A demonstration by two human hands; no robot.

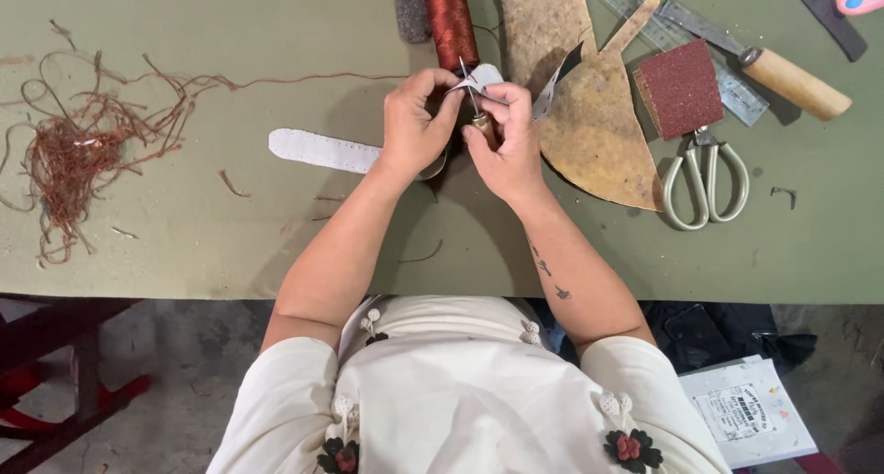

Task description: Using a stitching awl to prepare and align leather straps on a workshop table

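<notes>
A pale leather strip (318,149) with a stitched edge is pinched at its upper end by the left hand (414,124), fingers closed around it above the green table (230,235); the free end lies flat on the cloth, pointing left. An awl (476,106) with a thin steel spike and a small wooden handle is gripped firmly in the right hand (506,143), its point set against the folded leather between the two thumbs. Exactly where the tip meets the piece cannot be made out, since the fingers cover it.

A slip is judged the main risk: should the spike break through suddenly or skid on the smooth leather, the left fingertips just behind the piece could be pricked. A crooked hole could also result if the strip is allowed to twist in the pinch.

Just beyond the hands a spool of reddish-brown thread (450,18) lies, glossy and tightly wound. To the right a rough, tan, curved leather offcut (589,115) is spread, with a dark red sandpaper block (681,89), gritty in look, resting at its edge. Pale metal scissors (704,179) lie below the block, and a wooden-handled knife (778,74) crosses a clear ruler (645,18) farther back. Well to the left a loose tangle of thread scraps (78,152) is heaped.
</notes>
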